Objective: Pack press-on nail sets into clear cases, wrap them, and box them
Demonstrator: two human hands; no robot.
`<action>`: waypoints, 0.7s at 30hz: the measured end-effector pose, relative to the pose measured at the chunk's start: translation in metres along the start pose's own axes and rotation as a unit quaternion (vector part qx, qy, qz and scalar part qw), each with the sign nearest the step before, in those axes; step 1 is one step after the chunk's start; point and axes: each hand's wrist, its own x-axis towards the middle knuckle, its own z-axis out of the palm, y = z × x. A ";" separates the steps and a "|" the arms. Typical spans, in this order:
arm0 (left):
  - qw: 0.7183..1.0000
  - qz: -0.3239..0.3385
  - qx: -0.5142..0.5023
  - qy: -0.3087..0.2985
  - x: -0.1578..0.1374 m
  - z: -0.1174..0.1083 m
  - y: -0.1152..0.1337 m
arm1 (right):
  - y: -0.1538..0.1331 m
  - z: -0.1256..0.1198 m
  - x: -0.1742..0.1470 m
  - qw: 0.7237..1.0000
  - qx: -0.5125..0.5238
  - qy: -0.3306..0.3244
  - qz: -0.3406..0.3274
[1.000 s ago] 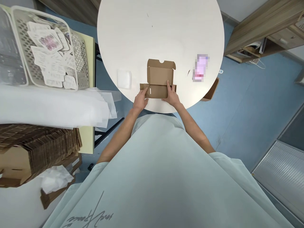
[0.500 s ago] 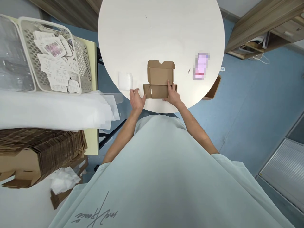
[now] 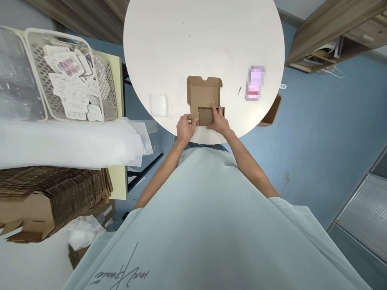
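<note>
Broadly, a round white table [image 3: 211, 40] across the far middle, with blue floor [image 3: 305, 121] to its right. Along the left, a pale yellow table [image 3: 118, 185] under a long bundle of white sheets [image 3: 69, 141], with a stack of brown cardboard [image 3: 81, 189] on the near side and a white basket [image 3: 105, 84] of printed cards [image 3: 72, 88] on the far side. At the round table's near edge, directly between both hands, a brown cardboard box [image 3: 204, 95], open toward the far side. At its left end, the left hand [image 3: 185, 128], pinching the end panel between thumb and fingers. At its right end, the right hand [image 3: 220, 121], gripping, with thumb at the near edge and forefinger toward the lid's fold. Well apart to the right, a blurred pink item [image 3: 254, 82]; nearer, to the left, a small white packet [image 3: 159, 105].
</note>
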 end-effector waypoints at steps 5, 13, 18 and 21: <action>0.999 -0.035 0.024 -0.001 0.010 0.010 -0.003 | 0.002 -0.001 -0.001 1.000 0.004 -0.001 -0.014; 0.998 -0.059 0.032 0.000 0.009 0.010 -0.004 | 0.003 -0.005 0.006 1.000 -0.006 -0.006 -0.021; 0.995 -0.070 0.065 -0.015 0.009 0.011 0.002 | -0.002 -0.009 0.005 1.000 -0.012 -0.007 -0.025; 0.987 -0.076 0.136 -0.025 0.011 0.010 0.011 | -0.006 -0.009 0.004 1.000 -0.022 -0.007 -0.016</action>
